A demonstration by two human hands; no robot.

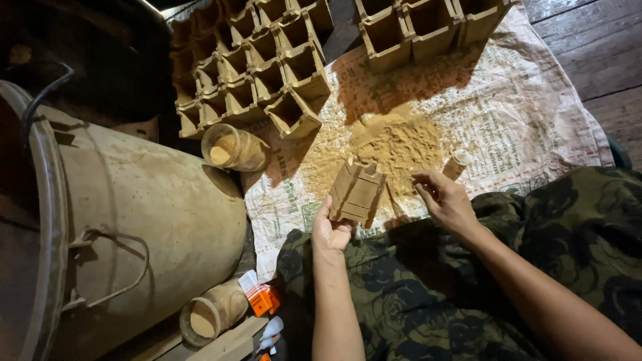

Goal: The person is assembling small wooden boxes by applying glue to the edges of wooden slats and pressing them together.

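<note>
The left hand [331, 230] grips a small open wooden box [358, 192] by its near end, thumb and fingers closed around the lower corner so that the box stands tilted above the printed woven sack [535, 127] spread on the floor. The box is made of thin tan slats, and its open top faces up and toward the heap of sawdust [394, 144] that lies on the sack just beyond it. The right hand [445, 199] hovers just to the right of the box, apart from it, its fingers loosely curled and half open; it may pinch something small between thumb and forefinger, but the dim light leaves that unclear. Just beyond this hand, at the edge of the sawdust, a small pale glue bottle [457, 164] stands tilted on the sack. Beyond the sawdust, at the far side of the sack, two clusters of finished boxes sit side by side, one large cluster [257, 63] to the left and a smaller row [428, 27] to the right. To the left of the sack a big dusty metal bucket [154, 214] lies on its side, and a clear jar [233, 148] with tan powder lies between it and the large cluster. A second jar [210, 313] lies near the bucket's lower side, beside an orange packet [263, 299]. A dark patterned cloth [455, 294] covers the lap under both forearms.
</note>
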